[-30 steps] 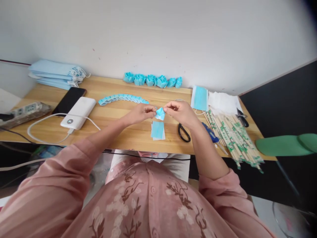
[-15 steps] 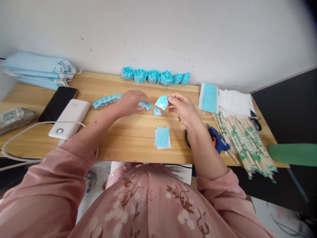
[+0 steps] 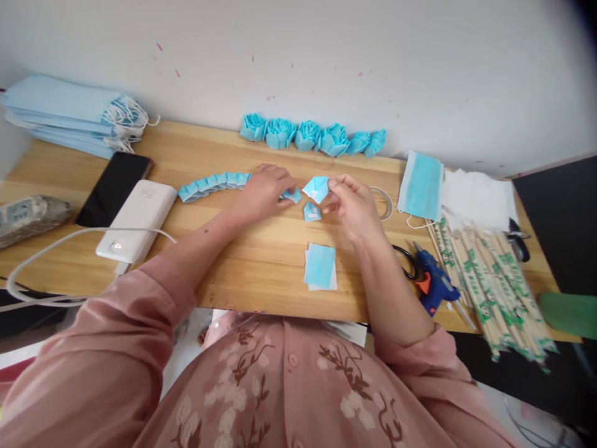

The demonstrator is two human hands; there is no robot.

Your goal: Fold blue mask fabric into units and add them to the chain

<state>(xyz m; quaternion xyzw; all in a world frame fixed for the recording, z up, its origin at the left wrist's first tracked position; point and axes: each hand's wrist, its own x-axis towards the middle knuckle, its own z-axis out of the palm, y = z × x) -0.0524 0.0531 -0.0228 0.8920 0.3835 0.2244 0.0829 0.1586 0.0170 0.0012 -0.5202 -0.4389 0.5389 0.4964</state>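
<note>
A folded piece of light-blue mask fabric [image 3: 317, 188] is pinched between the thumb and fingers of my right hand [image 3: 351, 204], with a pale patch showing on it. Just below it on the table lies a smaller folded blue piece [image 3: 312, 212] with a white strip. My left hand [image 3: 265, 191] rests over the right end of a row of overlapping folded blue pieces [image 3: 214, 183]. Its curled fingers touch the end piece [image 3: 292, 195], and part of the row is hidden under the hand. Nearer me, flat blue and white rectangles [image 3: 319, 266] lie stacked.
Several blue fabric flowers [image 3: 308, 135] line the wall. On the left are stacked masks [image 3: 65, 115], a phone [image 3: 114, 188] and a cabled power bank [image 3: 137, 221]. On the right are a tape roll [image 3: 385, 203], a mask [image 3: 421, 186], a glue gun [image 3: 437, 287] and wrapped chopsticks [image 3: 501, 286].
The view has shifted, so the table things appear displaced. My left hand has lowered onto the row's right end. My right hand still holds the folded piece; the tape roll now shows.
</note>
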